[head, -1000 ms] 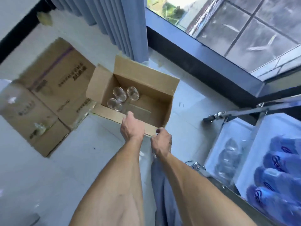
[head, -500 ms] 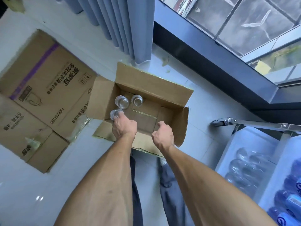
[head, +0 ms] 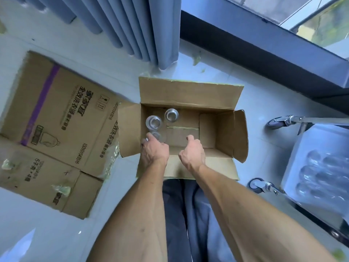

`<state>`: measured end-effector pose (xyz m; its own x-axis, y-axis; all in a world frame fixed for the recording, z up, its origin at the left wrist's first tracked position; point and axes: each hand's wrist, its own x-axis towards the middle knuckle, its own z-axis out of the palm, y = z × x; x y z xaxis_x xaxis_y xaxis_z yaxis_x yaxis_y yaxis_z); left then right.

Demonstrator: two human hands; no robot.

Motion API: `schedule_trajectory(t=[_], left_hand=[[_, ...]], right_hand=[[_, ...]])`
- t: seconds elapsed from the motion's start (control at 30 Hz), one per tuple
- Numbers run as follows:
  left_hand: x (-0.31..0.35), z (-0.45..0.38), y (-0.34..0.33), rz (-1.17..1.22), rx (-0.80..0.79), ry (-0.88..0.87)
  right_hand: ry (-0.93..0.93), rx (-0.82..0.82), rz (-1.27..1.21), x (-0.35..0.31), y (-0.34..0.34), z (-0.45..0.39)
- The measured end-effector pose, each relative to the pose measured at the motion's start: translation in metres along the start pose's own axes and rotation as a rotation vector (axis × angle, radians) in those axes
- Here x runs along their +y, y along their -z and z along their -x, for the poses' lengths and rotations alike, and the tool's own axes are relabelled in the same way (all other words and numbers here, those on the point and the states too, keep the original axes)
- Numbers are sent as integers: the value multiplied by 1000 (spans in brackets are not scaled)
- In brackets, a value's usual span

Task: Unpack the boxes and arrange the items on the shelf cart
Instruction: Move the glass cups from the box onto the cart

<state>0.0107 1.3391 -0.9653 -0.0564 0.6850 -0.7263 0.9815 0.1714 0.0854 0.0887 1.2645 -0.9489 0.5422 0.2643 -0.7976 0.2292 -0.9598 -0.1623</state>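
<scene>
A pleated blue-grey curtain [head: 132, 25] hangs down to the pale tiled floor [head: 47, 233] at the top of the view. To its right runs a dark window sill [head: 264, 53], with glass panes [head: 311, 16] above it showing greenery outside. Small greenish scraps [head: 196, 59], perhaps bits of tape, lie on the floor near the curtain's foot. The person's dark blue trousers [head: 188, 214] show between the forearms.

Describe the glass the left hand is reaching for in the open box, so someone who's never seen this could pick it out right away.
Find the open cardboard box on the floor below the blue curtain. Three clear glasses stand in its left end. The target glass is the one nearest the person, against the left wall, and the only one with the left hand over it; its two neighbours stand uncovered farther in.
</scene>
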Motion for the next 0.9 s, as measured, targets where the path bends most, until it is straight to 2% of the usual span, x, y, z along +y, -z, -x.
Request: schedule_trajectory(t=[0.27, 0.4, 0.57, 0.7, 0.9], left_hand=[[11, -68, -31, 2, 21, -5], [22, -99, -52, 34, 4, 68], [27, -127, -72, 9, 49, 70], [28, -136, -83, -59, 136, 13], [18, -149, -92, -24, 139, -78]], right_hand=[[137, 100, 61, -20, -3, -85], [201, 91, 126, -34, -24, -114], [285, 105, 256, -35, -52, -142], [291, 112, 290, -34, -63, -155], [303, 236, 269, -31, -69, -165]])
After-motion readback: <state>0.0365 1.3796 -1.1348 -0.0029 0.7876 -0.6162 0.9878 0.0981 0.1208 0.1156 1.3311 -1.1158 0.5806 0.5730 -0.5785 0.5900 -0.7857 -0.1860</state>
